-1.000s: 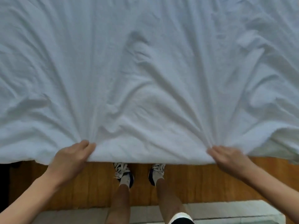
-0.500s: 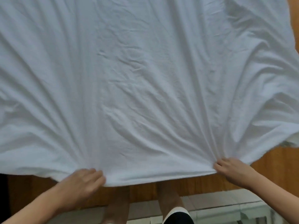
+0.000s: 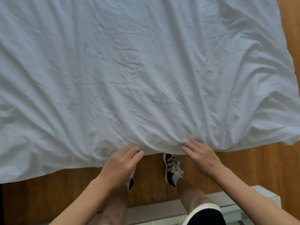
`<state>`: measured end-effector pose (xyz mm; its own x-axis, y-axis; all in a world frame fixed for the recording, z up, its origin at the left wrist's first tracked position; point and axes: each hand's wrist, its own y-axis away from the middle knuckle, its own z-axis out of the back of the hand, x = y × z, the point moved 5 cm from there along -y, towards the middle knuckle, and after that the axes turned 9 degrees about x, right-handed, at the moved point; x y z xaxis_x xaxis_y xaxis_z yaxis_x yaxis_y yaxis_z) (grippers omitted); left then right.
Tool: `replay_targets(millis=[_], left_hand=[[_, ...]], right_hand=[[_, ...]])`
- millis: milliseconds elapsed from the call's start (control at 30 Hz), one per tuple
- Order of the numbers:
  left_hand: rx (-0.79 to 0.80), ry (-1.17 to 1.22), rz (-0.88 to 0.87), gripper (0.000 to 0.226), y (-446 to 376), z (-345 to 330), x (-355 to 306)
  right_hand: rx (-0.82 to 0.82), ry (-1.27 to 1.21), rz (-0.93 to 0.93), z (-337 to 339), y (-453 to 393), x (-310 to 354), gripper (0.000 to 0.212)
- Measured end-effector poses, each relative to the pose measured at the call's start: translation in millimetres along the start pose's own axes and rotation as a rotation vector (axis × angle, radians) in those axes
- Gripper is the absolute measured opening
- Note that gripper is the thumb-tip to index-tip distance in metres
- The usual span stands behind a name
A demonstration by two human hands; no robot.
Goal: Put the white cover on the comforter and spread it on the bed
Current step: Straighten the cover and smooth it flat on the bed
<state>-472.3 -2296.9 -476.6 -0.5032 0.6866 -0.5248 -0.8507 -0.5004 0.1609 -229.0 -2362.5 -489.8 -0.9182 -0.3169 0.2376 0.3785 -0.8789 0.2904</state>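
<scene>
The white cover (image 3: pixel 129 75) lies wrinkled and spread wide, filling most of the head view. Its near edge hangs over the wooden floor in front of me. My left hand (image 3: pixel 121 164) grips that near edge just left of centre, fingers curled at the hem. My right hand (image 3: pixel 201 158) pinches the same edge just right of centre, fingertips on top of the fabric. Folds fan out from both grips. The comforter itself and the bed are hidden under the cover.
Wooden floor (image 3: pixel 48 197) runs along the near edge and up the right side (image 3: pixel 292 38). My legs and a striped black-and-white shoe (image 3: pixel 172 169) stand right under the hem. A low white ledge (image 3: pixel 266 197) sits behind me at bottom right.
Both hands have moved inward along the near edge, from wide apart to close together at its middle. The cover has flattened, and the view has shifted so its right edge shows.
</scene>
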Motion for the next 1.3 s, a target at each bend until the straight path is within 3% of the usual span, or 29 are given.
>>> replay_targets(millis=[100, 167, 267, 367, 500, 567, 633, 733, 867, 967, 1033, 1133, 1233, 1300], left_hand=[[-0.100, -0.051, 0.080, 0.038, -52.2, 12.3, -9.8], [-0.086, -0.076, 0.163, 0.045, -79.6, 8.2, -13.6], [-0.053, -0.115, 0.220, 0.044, -130.1, -10.9, -31.0], [0.016, -0.148, 0.293, 0.047, -189.8, -41.5, -58.8], [0.041, -0.102, 0.496, 0.062, -277.1, -73.8, -116.3], [0.063, -0.094, 0.456, 0.063, -320.3, -86.9, -157.2], [0.075, -0.101, 0.348, 0.061, -352.3, -101.0, -195.4], [0.065, -0.109, 0.151, 0.063, -379.5, -115.8, -237.3], [0.013, -0.205, -0.217, 0.059, -369.3, -137.1, -283.2], [-0.017, -0.288, -0.288, 0.052, -358.1, -147.9, -287.3], [-0.050, -0.301, -0.216, 0.053, -357.4, -146.6, -281.3], [-0.072, -0.252, -0.173, 0.038, -367.7, -136.6, -280.6], [-0.010, -0.177, -0.272, 0.009, -373.9, -130.5, -296.1], [0.047, -0.118, -0.396, 0.008, -368.3, -131.3, -315.2]], right_hand=[[-0.255, 0.001, -0.179, 27.2, -21.6, -28.5, 0.031], [-0.308, 0.011, -0.344, 36.7, -23.1, -70.7, 0.034], [-0.154, 0.030, -0.649, 36.7, 11.3, -171.1, 0.049], [0.062, -0.138, -0.992, 12.7, 100.1, -262.9, 0.069], [0.043, -0.326, -1.229, -4.2, 197.0, -329.2, 0.071], [-0.001, -0.585, -1.341, -2.8, 217.0, -360.5, 0.071], [-0.020, -0.766, -1.271, 0.7, 223.2, -381.1, 0.072], [-0.119, -0.831, -1.134, 7.8, 231.2, -395.7, 0.074], [-0.263, -0.908, -1.096, -7.1, 247.3, -387.8, 0.074], [-0.380, -0.877, -1.098, -21.7, 260.8, -366.5, 0.067], [-0.427, -0.760, -1.066, -29.1, 270.1, -352.1, 0.059], [-0.420, -0.395, -0.742, -30.9, 274.3, -330.6, 0.048], [-0.390, -0.163, -0.499, -26.3, 270.1, -321.5, 0.028], [-0.368, -0.115, -0.368, -24.6, 267.6, -320.1, 0.017]])
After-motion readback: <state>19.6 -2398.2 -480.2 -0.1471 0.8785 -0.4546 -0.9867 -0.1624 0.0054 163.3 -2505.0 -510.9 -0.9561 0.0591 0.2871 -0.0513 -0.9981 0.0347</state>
